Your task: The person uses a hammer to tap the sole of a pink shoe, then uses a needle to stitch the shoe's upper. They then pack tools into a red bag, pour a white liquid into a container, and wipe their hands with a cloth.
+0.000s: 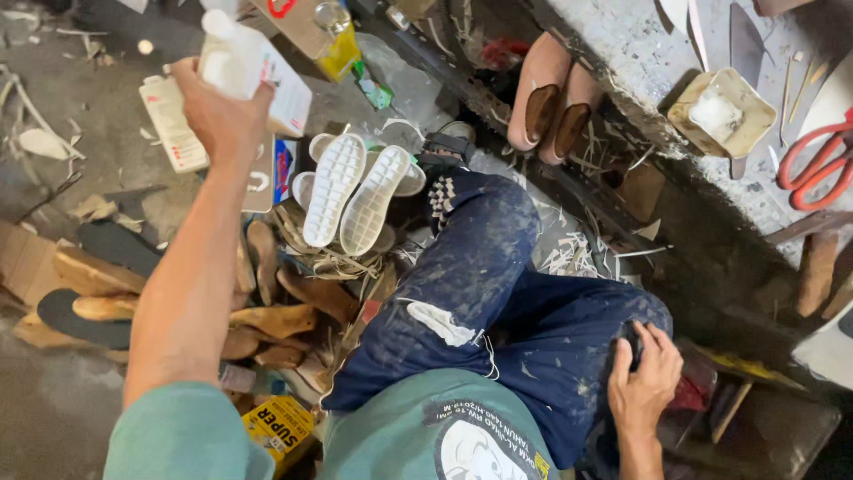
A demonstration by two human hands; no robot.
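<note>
My left hand point(218, 111) is stretched out ahead and grips a white plastic bottle with a printed label point(253, 67), held above the littered floor. My right hand point(644, 378) rests on my right thigh, fingers curled around a small dark object that is mostly hidden. My legs in stained dark blue trousers point(498, 302) fill the middle of the view. Two white ridged shoe soles point(355, 191) lie side by side just in front of my knee.
Brown leather sole pieces point(275, 316) and black insoles point(75, 320) lie heaped at the left. A yellow box point(280, 427) sits by my hip. Pink shoe lasts point(551, 93), a small tin of white paste point(720, 111) and red scissors point(817, 160) sit on the bench at the right.
</note>
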